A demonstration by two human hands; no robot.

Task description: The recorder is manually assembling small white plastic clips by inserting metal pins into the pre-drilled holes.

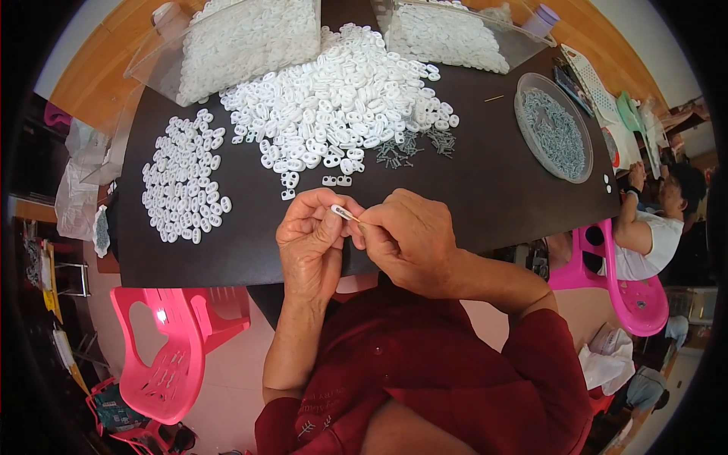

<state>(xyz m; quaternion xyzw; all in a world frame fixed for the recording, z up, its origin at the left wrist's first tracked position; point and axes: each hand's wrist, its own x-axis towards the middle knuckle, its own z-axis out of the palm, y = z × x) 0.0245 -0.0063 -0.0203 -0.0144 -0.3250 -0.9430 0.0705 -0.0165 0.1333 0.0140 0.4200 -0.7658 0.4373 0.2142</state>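
My left hand [309,241] pinches a small white oval plastic piece [341,211] between thumb and fingers, over the near part of the dark table. My right hand [413,233] is closed on a thin yellowish stick [356,219], whose tip meets the near end of the piece. Whether the tip goes inside cannot be made out. Just beyond my hands lie two white oval pieces [337,181] side by side. Past them spreads a large heap of similar white pieces [326,98], with small grey screw-like parts [402,150] at its right edge.
A smaller pile of white pieces [184,178] lies left. Two clear bins [250,45] of pieces stand at the back. A round tub [523,114] of grey parts and another thin stick [494,98] are right. Pink chairs [163,356] flank the table; another person [648,220] sits right.
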